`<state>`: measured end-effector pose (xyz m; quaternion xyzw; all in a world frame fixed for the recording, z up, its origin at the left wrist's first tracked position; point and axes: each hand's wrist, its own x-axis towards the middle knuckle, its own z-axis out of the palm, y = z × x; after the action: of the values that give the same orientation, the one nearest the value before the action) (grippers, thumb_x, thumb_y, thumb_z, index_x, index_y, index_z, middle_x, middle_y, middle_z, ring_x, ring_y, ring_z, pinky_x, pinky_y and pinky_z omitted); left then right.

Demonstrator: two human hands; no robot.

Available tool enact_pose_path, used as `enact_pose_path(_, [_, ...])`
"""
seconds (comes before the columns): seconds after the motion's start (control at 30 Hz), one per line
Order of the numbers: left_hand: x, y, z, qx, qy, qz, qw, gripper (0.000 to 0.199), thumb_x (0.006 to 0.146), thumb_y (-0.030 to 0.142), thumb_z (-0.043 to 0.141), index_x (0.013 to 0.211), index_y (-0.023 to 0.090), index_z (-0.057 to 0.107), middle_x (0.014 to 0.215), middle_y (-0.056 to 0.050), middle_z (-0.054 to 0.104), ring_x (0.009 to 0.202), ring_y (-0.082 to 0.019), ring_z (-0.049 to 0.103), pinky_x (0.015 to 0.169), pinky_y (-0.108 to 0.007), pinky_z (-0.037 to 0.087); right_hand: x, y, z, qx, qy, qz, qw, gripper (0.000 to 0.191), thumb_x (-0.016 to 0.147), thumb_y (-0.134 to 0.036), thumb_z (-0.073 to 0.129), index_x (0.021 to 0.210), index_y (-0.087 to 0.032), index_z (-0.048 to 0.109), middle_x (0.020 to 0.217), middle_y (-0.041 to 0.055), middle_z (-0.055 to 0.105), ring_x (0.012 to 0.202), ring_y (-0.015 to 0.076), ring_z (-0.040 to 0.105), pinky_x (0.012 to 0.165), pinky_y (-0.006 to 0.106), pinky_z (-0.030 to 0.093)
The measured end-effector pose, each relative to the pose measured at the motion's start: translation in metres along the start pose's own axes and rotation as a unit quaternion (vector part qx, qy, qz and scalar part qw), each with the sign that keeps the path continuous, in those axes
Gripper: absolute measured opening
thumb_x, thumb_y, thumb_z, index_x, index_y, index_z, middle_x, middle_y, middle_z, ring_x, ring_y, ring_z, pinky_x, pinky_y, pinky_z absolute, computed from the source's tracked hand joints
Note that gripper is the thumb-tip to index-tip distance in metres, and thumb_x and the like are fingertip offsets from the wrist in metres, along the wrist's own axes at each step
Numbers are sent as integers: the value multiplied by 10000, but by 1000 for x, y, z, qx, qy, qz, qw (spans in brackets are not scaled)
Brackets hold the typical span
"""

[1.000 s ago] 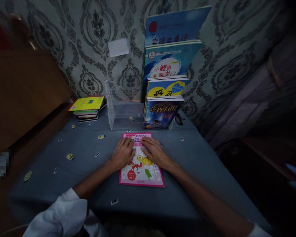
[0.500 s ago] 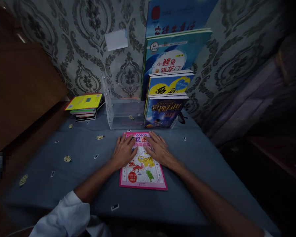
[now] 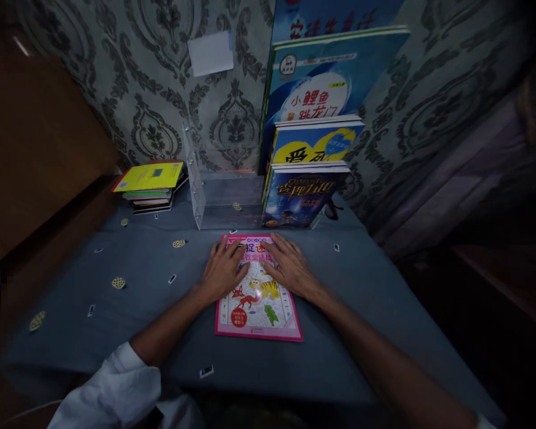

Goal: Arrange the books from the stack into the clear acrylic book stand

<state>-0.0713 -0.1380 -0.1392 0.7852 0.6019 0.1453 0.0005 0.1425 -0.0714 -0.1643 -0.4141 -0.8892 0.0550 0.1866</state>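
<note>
A pink-bordered book (image 3: 259, 310) with a cartoon fox and a striped cat on its cover lies face up on the blue-grey tablecloth (image 3: 152, 322). My left hand (image 3: 223, 271) rests flat on the book's upper left part, fingers apart and pointing away from me. On the upper right part lies my right hand (image 3: 290, 268), also flat with spread fingers. Both hands cover some of the title. Just beyond the book stands a clear acrylic rack (image 3: 196, 202), its right side filled with upright books (image 3: 304, 196) in stepped rows.
A stack of books (image 3: 149, 185) with a yellow one on top sits at the back left. Dark glasses (image 3: 333, 210) lie right of the rack. A white card (image 3: 211, 55) is on the patterned wall behind.
The camera view has shifted slightly, so the rack's books look a little larger and farther right. Both hands stay flat on the book.
</note>
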Motion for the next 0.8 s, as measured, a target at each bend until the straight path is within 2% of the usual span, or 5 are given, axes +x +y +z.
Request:
enact_pose_path(0.23, [0, 0, -2, 2, -5, -1, 1000, 451, 1007, 389, 502, 1414, 200, 540, 1535, -97, 503, 1478, -367, 347, 1170, -586, 322, -1, 1, 0, 7, 5, 3, 1000, 515, 976, -457, 502, 1428, -221, 568, 1558, 166, 469, 1441, 345, 424, 1133, 579, 366])
enact_pose_path(0.37, [-1, 1, -3, 5, -9, -1, 1000, 450, 1009, 384, 501, 1420, 203, 536, 1535, -103, 501, 1480, -366, 345, 1163, -593, 333, 0, 6, -1, 31, 0, 1, 1000, 512, 973, -461, 504, 1406, -202, 590, 1555, 183, 467, 1435, 346, 432, 1134, 580, 363])
enact_pose_path(0.67, [0, -1, -2, 6, -9, 3, 1000, 455, 1011, 395, 485, 1420, 203, 541, 1525, -107, 512, 1469, -379, 360, 1158, -600, 332, 5, 26, 2, 175, 47, 11, 983, 436, 976, -329, 451, 1361, -223, 625, 1432, 123, 612, 1350, 292, 537, 1123, 554, 407])
enact_pose_path(0.8, [0, -1, -1, 1, 0, 7, 1000, 449, 1016, 396, 466, 1420, 216, 540, 1531, -104, 506, 1468, -375, 360, 1152, -595, 336, 6, 28, 0, 206, 53, 15, 977, 449, 961, -273, 441, 1371, -242, 622, 1410, 97, 633, 1318, 280, 564, 1115, 531, 431])
